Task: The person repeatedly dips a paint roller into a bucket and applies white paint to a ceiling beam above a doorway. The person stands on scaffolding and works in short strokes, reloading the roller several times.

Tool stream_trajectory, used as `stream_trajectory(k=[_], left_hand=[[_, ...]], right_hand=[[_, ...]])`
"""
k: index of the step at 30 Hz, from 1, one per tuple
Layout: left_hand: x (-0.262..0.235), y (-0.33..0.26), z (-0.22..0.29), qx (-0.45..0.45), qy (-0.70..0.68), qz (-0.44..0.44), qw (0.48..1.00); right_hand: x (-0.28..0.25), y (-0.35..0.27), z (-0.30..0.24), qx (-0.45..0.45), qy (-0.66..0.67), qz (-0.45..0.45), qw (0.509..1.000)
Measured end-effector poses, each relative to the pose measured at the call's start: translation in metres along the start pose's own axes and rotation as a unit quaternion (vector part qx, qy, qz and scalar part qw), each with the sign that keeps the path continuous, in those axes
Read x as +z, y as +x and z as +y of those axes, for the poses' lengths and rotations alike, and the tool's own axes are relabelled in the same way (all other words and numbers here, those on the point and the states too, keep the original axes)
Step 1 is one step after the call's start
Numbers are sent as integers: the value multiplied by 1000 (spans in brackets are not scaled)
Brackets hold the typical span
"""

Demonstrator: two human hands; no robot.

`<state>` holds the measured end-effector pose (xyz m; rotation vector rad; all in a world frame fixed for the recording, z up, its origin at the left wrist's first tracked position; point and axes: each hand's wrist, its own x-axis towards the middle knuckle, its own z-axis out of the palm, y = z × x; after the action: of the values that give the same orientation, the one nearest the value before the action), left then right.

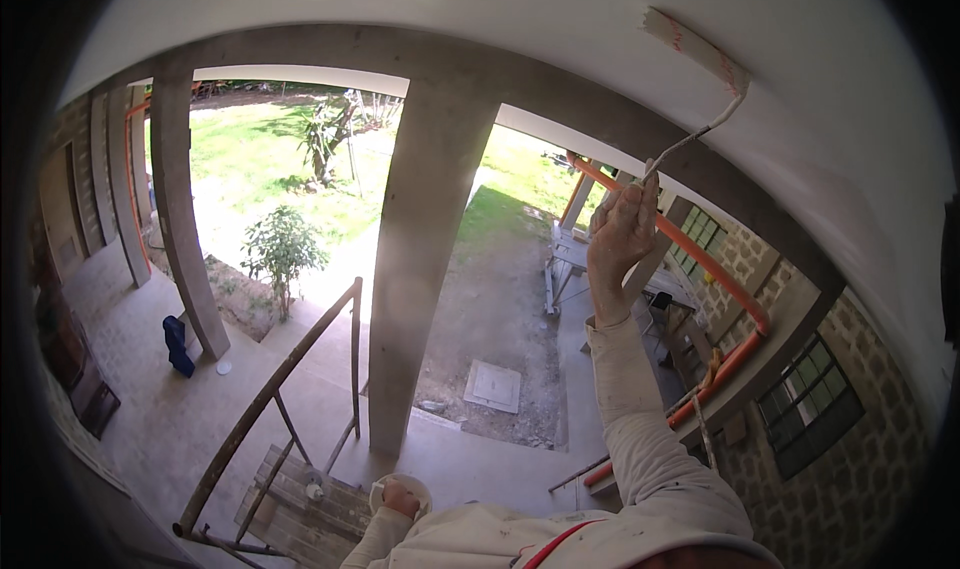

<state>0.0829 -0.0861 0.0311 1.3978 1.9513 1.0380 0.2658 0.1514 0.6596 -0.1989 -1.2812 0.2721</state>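
Observation:
My right hand (622, 224) is raised high, closed around the handle of a paint roller (697, 51). The roller's pale sleeve, marked with reddish streaks, lies against or very close to the white ceiling (850, 109); I cannot tell whether it touches. A bent wire frame joins the sleeve to the handle. Low down near my body, my left hand (402, 499) is closed over the edge of a whitish round container (424, 487), probably a small bucket. What the container holds is hidden.
A rusty metal scaffold rail (270, 394) and wooden planks (285, 499) stand at lower left. A grey pillar (425, 219) rises ahead, joined to a beam. An orange pipe (715, 269) runs at right, before a stone wall (860, 479). Beyond lies the floor far below.

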Motion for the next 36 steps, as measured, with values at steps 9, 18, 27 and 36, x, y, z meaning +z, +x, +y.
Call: stream_trajectory(k=[9,18,27,36], left_hand=[[-10,-4,15,-29,-21,23,999],[-2,-11,1,-50,59,42,996],[14,-7,-31,-52,60,-60,995],[-7,-14,-15,2,-5,-22,1000]], right_hand=[[14,21,92,20,-117,23,993],[14,28,109,-88,-247,1,965],[13,0,27,40,-25,-12,999],[-49,-193,18,301,-95,-85,945]])
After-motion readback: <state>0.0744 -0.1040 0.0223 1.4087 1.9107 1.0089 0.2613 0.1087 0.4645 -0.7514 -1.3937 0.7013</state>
